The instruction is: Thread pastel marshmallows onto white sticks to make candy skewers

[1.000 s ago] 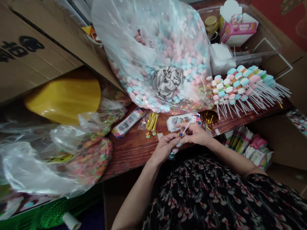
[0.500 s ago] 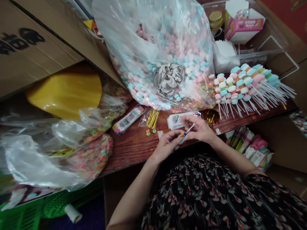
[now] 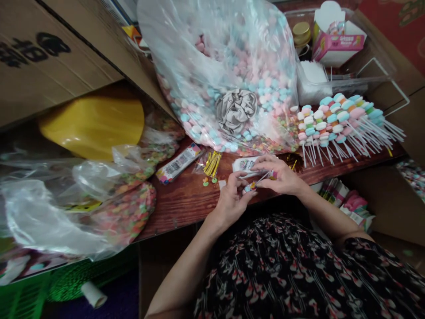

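While the left hand (image 3: pixel 231 198) and right hand (image 3: pixel 279 175) are closed, a white stick (image 3: pixel 261 179) is gripped between them.

left hand (image 3: pixel 231 199), right hand (image 3: pixel 278 176) pinching white stick (image 3: pixel 260 178)

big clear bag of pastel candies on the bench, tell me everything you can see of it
The large clear plastic bag is packed with round candies in pink, pale blue and white, with smaller multicoloured pieces along its lower edge. Its shiny plastic is creased, and a bunched grey knot sits on its front. It slumps on the wooden bench, next to the skewered candies.
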{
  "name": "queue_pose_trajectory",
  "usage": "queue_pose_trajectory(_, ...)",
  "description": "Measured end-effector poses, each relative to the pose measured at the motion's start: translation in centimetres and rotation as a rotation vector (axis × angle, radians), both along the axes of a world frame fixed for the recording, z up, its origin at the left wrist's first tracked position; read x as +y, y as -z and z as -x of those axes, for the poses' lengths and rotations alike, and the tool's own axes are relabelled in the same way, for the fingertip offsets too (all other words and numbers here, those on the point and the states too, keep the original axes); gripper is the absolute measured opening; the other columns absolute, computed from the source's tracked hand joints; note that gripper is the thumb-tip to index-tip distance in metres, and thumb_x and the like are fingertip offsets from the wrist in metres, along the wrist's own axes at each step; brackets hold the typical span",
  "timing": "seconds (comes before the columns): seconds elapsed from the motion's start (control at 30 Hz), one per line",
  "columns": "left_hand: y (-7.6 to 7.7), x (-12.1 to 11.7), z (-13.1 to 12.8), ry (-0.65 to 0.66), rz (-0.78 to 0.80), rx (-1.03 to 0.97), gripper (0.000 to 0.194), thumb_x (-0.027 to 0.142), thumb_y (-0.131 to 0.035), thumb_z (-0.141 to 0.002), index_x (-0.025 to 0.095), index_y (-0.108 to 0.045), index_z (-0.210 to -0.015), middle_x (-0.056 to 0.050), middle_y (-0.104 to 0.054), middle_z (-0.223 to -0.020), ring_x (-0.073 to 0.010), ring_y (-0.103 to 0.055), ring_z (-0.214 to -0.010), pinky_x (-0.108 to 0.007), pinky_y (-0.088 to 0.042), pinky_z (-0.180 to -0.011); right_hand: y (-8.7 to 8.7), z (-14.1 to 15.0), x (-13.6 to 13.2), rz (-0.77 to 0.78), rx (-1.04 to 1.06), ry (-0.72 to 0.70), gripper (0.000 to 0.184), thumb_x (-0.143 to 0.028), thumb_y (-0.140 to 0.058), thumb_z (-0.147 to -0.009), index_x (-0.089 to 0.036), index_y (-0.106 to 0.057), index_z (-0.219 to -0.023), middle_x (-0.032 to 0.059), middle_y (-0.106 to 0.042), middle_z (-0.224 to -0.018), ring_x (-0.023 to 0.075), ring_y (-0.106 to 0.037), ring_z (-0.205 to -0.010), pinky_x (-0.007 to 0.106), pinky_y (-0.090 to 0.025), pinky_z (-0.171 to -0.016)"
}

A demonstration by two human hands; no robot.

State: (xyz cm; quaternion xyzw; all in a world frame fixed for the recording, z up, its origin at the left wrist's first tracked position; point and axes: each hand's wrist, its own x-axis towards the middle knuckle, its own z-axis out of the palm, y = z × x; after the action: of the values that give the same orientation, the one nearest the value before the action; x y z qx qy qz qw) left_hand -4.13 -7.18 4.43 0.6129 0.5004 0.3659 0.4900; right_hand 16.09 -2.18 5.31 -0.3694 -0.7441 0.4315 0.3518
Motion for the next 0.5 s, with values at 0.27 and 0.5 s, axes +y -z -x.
queue_pose_trajectory(0.27, -1.6, 0.2, 0.4, 0.022, -0.167, 0.025, 0.059, 0.022, -0.07, -0.079, 0.019, -0.048, -0.135, -0.003, -0.071, -0.089, -0.0106, -0.057, -0.064, -0.022, -0.043, -0.063, -3.0, 1.0, 0.5, -0.403, -0.268, -0.224, 0.016, -0.006, -0.051, -0.082, -0.018, -0.062, -0.082, 0.0059, -0.065, -0.094, 0.0204, -0.056, -0.094, 0.039, -0.039, -0.087)
queue_pose_trajectory(0.5, -1.9, 0.4, 1.2, -0.063, 0.052, -0.238, 0.021, 0.037, -0.071, -0.08, 0.019, -0.076, -0.09, -0.003, -0.069, -0.076, -0.0119, -0.059, -0.063, -0.023, -0.046, -0.058, -2.9, 2.3, -0.4, -0.26, 0.255, 0.197, 0.008, -0.02, -0.052, -0.09, -0.021, -0.059, -0.087, 0.0047, -0.062, -0.095, 0.0171, -0.058, -0.091, 0.034, -0.045, -0.084)
